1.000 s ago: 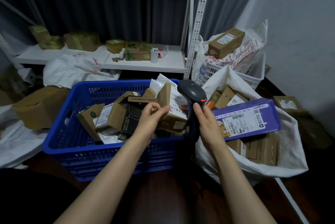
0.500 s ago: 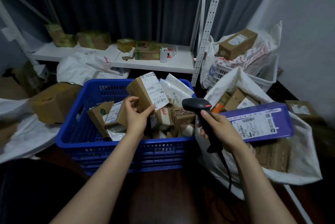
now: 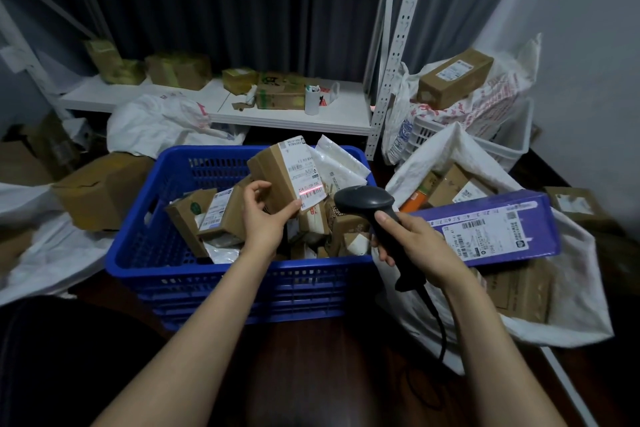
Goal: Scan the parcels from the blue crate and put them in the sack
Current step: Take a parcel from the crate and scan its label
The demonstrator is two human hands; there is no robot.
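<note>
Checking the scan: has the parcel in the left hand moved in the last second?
Yes. The parcel has risen from low inside the blue crate; its top now stands above the crate's far rim.

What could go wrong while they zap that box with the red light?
The left hand holds the tilted parcel only by its lower end, so it might slip into the blue crate. The right hand is busy gripping the scanner. The purple box lies across the sack and may block the drop.
</note>
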